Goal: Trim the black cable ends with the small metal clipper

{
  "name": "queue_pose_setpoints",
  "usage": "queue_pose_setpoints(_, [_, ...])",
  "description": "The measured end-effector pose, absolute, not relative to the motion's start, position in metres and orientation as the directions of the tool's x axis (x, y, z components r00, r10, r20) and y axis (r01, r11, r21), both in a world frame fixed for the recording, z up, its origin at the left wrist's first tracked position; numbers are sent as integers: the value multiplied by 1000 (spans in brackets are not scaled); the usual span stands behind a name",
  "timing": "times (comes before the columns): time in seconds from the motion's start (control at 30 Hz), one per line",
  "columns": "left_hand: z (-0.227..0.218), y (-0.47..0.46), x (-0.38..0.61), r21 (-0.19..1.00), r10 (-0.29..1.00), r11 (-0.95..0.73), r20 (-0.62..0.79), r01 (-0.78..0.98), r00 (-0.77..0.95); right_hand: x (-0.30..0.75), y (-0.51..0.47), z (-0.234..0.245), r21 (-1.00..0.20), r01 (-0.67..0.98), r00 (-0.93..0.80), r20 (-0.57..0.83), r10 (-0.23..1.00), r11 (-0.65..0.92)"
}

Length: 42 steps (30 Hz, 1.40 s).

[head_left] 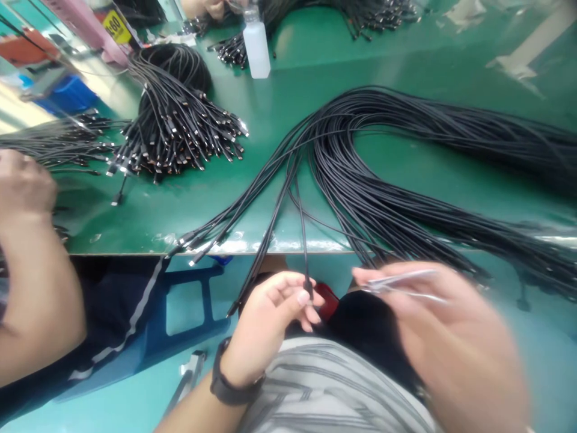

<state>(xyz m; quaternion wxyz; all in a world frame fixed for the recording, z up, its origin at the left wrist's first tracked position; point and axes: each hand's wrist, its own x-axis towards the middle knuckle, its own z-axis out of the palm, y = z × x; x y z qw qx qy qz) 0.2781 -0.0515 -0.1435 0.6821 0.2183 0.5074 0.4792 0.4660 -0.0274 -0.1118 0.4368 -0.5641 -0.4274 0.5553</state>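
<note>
My left hand [270,313] is below the table's front edge and pinches the end of one black cable [305,240] between thumb and fingertips. That cable runs up to a big fan of black cables [406,180] spread over the green table [279,102]. My right hand [451,337], blurred by motion, is closed round metal tweezers [406,284] whose tips point left toward the pinched cable end.
A bundle of black cables with metal connectors [175,126] lies at the left. A white plastic bottle [256,42] stands at the back. A co-worker's arm [31,270] is at the far left, with a blue frame [198,300] under the table edge.
</note>
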Motion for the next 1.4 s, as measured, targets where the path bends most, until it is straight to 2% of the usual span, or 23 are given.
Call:
queue_pose_setpoints(0.07, [-139, -48, 282, 812, 897, 396, -442, -428, -8, 448, -19, -121, -963, -83, -79, -252, 965, -258])
queue_pose_setpoints(0.2, [-132, -46, 288, 896, 926, 327, -368, -301, -86, 432, -5, -133, -900, -327, -187, -236, 954, -287])
queue_pose_setpoints(0.33, [-130, -46, 287, 926, 936, 321, -343, -201, -84, 428, -4, -131, -859, -415, -201, -237, 950, -302])
queue_pose_setpoints(0.6, [-136, -52, 283, 932, 942, 306, -325, -197, -77, 422, -9, -129, -866, -348, -179, -315, 932, -359])
queue_pose_setpoints(0.87, [-137, -54, 283, 951, 954, 270, -285, -152, -93, 421, -12, -126, -893, -292, -175, -301, 938, -341])
queue_pose_setpoints(1.4, [-135, -55, 286, 948, 947, 296, -307, -114, -97, 420, -12, -127, -900, -275, -137, -313, 940, -339])
